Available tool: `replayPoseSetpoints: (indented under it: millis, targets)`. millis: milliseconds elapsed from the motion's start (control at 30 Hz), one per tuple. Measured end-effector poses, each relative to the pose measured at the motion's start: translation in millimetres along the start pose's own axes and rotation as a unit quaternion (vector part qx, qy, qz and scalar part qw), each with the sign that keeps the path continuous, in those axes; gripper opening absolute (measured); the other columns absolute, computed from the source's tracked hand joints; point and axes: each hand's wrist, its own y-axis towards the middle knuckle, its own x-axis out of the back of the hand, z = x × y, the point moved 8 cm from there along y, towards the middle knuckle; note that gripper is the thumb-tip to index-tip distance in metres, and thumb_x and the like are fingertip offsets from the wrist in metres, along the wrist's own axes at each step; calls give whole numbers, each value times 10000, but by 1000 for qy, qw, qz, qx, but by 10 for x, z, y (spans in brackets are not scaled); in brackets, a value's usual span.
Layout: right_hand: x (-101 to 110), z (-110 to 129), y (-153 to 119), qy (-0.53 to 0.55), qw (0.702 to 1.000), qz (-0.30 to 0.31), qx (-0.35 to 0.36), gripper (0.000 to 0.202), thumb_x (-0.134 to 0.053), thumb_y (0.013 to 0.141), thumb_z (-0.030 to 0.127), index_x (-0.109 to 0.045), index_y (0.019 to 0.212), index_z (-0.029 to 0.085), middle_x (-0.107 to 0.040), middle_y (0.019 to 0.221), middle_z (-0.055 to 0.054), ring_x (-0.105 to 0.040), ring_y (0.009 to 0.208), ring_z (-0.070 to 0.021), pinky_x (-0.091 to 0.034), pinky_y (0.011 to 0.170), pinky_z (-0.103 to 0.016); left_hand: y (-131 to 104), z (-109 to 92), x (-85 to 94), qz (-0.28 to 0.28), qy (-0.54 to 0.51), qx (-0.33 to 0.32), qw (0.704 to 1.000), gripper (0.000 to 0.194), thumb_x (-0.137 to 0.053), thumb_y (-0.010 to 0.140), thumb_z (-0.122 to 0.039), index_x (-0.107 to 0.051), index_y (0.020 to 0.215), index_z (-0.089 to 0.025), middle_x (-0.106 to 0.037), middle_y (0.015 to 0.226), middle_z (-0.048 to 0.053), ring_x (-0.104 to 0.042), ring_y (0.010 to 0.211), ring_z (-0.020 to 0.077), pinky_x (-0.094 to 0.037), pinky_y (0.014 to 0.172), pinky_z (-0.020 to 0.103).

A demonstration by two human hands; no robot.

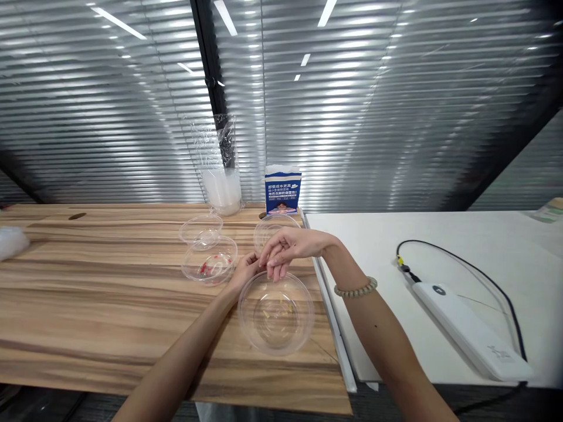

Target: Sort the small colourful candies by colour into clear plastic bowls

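My right hand (288, 249) hangs over the far rim of a clear plastic bowl (248, 328), fingers bent downward and drawn together. Whatever they may pinch is too small to make out. Several small yellow pieces (289, 308) lie in that bowl. Close beside it, my left hand (246, 268) has its fingers closed near the bowl's far left rim; the tips are partly hidden by my right hand. Behind both hands stands another clear bowl (260, 225), partly covered. To the left, a clear bowl (187, 266) contains small red pieces (204, 268).
Another clear bowl (185, 228) sits behind the one with red pieces. Stacked containers in a plastic bag (222, 190) and a blue package (282, 193) stand at the back of the wooden table (109, 316). On the adjoining white table lies a white cabled device (470, 328).
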Motion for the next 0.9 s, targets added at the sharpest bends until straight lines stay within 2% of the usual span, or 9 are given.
replayPoseSetpoints:
  millis: [67,133,200,267,400,533,767,900]
  targets:
    - [182,-69,-3,-67,995,-79,-11,296,-705,793,274,-654,1037,114,-730,849,-83,-709,795,-189,-582,719,-281,-11,-22,-17,-6,-9,1,1000,279,-749,674,-384,-621,736,-144,-653,704,5,-611,708,154,-455,699,275]
    - [421,-188,-30,-145,971,-185,-52,250,-706,784,205,-658,1009,105,-725,772,-82,-709,722,-190,-587,676,-277,-33,-52,-44,-9,-26,5,1000,291,-764,656,-392,-605,698,-152,-669,727,14,-630,746,159,-471,773,297]
    - [592,-327,-54,-185,945,-252,-99,166,-686,782,134,-665,942,95,-708,691,-80,-702,653,-190,-592,629,-273,-58,-81,-70,-12,-46,10,999,309,-784,629,-397,-601,680,-154,-682,736,19,-641,766,162,-474,830,320]
    - [645,-460,-31,-160,945,-257,-125,100,-636,804,86,-666,898,103,-702,675,-74,-702,652,-183,-599,628,-265,-76,-100,-84,-16,-57,15,998,323,-797,609,-402,-603,675,-153,-688,725,18,-645,755,160,-477,844,328]
    - [625,-573,45,-28,967,-227,-112,147,-540,859,47,-666,894,115,-716,740,-55,-707,723,-142,-599,704,-236,-77,-102,-78,-20,-61,21,998,333,-807,599,-399,-587,656,-155,-696,713,19,-656,764,162,-482,843,323]
    - [669,-617,51,97,957,-255,-99,200,-465,912,50,-656,941,102,-721,771,-68,-704,739,-124,-594,750,-231,-64,-81,-67,-21,-61,25,998,330,-805,603,-391,-582,659,-155,-699,710,18,-658,753,154,-484,833,311]
    - [677,-537,20,195,940,-273,-56,235,-365,978,127,-586,1047,89,-717,797,-118,-716,787,-180,-580,839,-346,-82,-94,-86,-17,-63,22,998,315,-796,615,-381,-577,658,-159,-704,725,24,-663,766,163,-481,860,331]
    - [676,-478,-26,215,939,-267,-35,250,-358,989,155,-573,1096,85,-721,847,-139,-713,825,-179,-567,865,-349,-81,-96,-83,-22,-64,22,997,306,-802,604,-374,-596,664,-156,-698,713,18,-655,745,153,-482,841,317]
